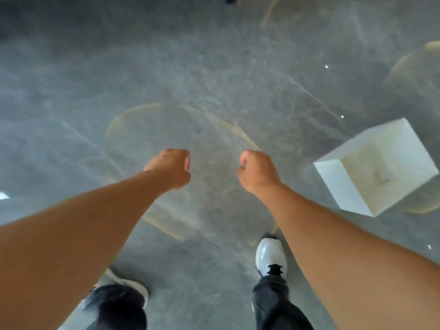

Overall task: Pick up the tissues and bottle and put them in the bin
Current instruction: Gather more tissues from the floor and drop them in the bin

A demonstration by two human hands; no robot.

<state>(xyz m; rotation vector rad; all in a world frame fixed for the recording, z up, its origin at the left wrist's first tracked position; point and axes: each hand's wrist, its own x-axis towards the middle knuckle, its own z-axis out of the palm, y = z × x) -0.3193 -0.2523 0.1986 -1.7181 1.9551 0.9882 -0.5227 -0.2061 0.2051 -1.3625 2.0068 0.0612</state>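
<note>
Blurry view down at a grey concrete floor [214,67]. White open-top bin [378,167] stands on the floor; landmark. Left hand [170,167] well left of the bin, grip clenched into a loose fist, nothing held. Right hand [258,171] nearer the bin's left side, also curled, nothing held. White shoe [270,254] below-left of the bin. Tissues and bottle not in view.

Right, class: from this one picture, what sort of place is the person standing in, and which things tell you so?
Probably a workshop or studio-like indoor space, though it is blurred. The grey concrete floor is scuffed and carries faded yellowish ring marks, and a plain white open box, likely the bin, stands directly on it.
</note>
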